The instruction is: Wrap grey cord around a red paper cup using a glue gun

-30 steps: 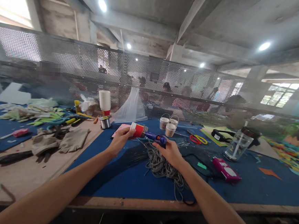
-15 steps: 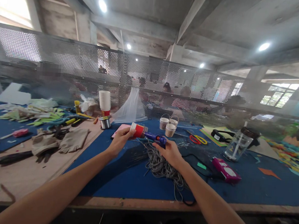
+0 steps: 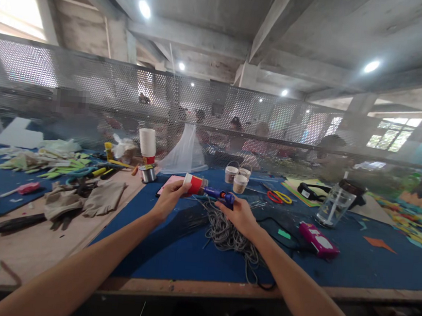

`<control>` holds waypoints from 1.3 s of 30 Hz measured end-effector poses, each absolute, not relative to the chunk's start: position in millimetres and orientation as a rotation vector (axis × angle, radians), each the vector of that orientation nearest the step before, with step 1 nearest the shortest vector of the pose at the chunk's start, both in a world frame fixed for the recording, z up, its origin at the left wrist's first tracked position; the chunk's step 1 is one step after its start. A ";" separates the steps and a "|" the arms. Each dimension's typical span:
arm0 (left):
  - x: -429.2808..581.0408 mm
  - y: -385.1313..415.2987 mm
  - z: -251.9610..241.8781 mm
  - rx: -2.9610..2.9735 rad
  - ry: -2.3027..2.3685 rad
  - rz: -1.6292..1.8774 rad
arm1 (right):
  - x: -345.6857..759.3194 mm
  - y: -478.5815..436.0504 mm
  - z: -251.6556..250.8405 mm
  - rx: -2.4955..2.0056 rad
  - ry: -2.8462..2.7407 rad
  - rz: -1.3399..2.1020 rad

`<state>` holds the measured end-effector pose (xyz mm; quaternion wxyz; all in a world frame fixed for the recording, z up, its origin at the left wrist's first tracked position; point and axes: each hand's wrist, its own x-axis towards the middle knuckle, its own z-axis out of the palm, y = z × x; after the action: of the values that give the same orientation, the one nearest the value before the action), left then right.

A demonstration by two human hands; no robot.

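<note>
My left hand (image 3: 170, 197) is closed around a small red and white paper cup (image 3: 193, 185), tipped on its side above the blue mat (image 3: 185, 253). My right hand (image 3: 241, 216) grips a blue tool (image 3: 217, 194) with a small orange part. The tool points left, and its tip is at the cup's right end, where something clear and hard to make out shows. Under the tool and my right hand lies a tangled pile of grey cord (image 3: 227, 234).
Three small white buckets (image 3: 240, 182) stand behind my hands. Red and yellow scissors (image 3: 280, 197), a magenta device (image 3: 319, 240) and a clear bottle (image 3: 335, 206) are to the right. Gloves (image 3: 103, 198), a wire spool (image 3: 148, 174) and stacked cups (image 3: 147, 143) are left. People sit beyond a mesh screen.
</note>
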<state>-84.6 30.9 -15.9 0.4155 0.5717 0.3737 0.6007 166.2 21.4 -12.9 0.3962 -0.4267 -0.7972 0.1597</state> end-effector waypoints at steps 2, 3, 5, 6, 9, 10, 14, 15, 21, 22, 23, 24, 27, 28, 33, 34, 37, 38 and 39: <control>-84.7 30.6 -15.7 1.437 0.930 1.505 | 166.1 20.9 -12.6 -1.093 -2.025 0.399; -84.8 30.7 -15.8 1.437 0.928 1.503 | 166.1 20.6 -12.5 -1.098 -2.028 0.393; -85.0 31.0 -16.3 1.433 0.932 1.507 | 166.1 20.3 -12.2 -1.107 -2.030 0.382; -85.0 31.4 -16.7 1.433 0.934 1.509 | 166.1 20.2 -12.0 -1.110 -2.032 0.379; -85.3 32.3 -17.9 1.445 0.936 1.509 | 166.2 20.1 -11.6 -1.121 -2.031 0.367; -85.4 32.5 -18.2 1.452 0.935 1.505 | 166.2 20.2 -11.5 -1.126 -2.031 0.361; -86.1 32.9 -18.4 1.460 0.925 1.492 | 166.3 21.1 -12.5 -1.135 -2.035 0.344; -86.1 32.9 -18.3 1.456 0.926 1.493 | 166.3 21.5 -12.9 -1.136 -2.037 0.342; -84.8 30.9 -16.6 1.440 0.922 1.506 | 166.7 23.9 -15.1 -1.137 -2.043 0.333; -84.4 30.4 -16.2 1.441 0.920 1.504 | 166.7 24.0 -15.0 -1.136 -2.043 0.332; -84.2 29.9 -15.8 1.441 0.920 1.504 | 166.6 24.1 -14.8 -1.135 -2.043 0.330; -83.9 29.5 -15.4 1.441 0.921 1.505 | 166.5 24.0 -14.5 -1.136 -2.043 0.328; -83.5 29.0 -14.9 1.436 0.926 1.514 | 166.5 24.1 -14.3 -1.137 -2.044 0.322; -83.5 29.0 -14.9 1.435 0.929 1.515 | 166.7 24.3 -14.5 -1.136 -2.044 0.323; -83.9 30.1 -15.6 1.440 0.939 1.507 | 167.4 24.6 -15.8 -1.140 -2.042 0.318; -84.1 30.2 -15.7 1.443 0.933 1.505 | 167.2 24.3 -15.4 -1.143 -2.038 0.317; -84.3 29.7 -15.4 1.460 0.915 1.499 | 166.5 22.6 -13.2 -1.151 -2.022 0.316; -84.3 29.5 -15.2 1.465 0.913 1.495 | 166.2 22.0 -12.5 -1.151 -2.017 0.315; -84.3 29.2 -15.1 1.469 0.913 1.491 | 166.1 21.7 -12.1 -1.149 -2.014 0.316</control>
<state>-84.3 29.2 -15.1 0.4159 0.5849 0.3637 0.5939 166.1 21.7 -12.1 0.3902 -0.4521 -0.7924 0.1243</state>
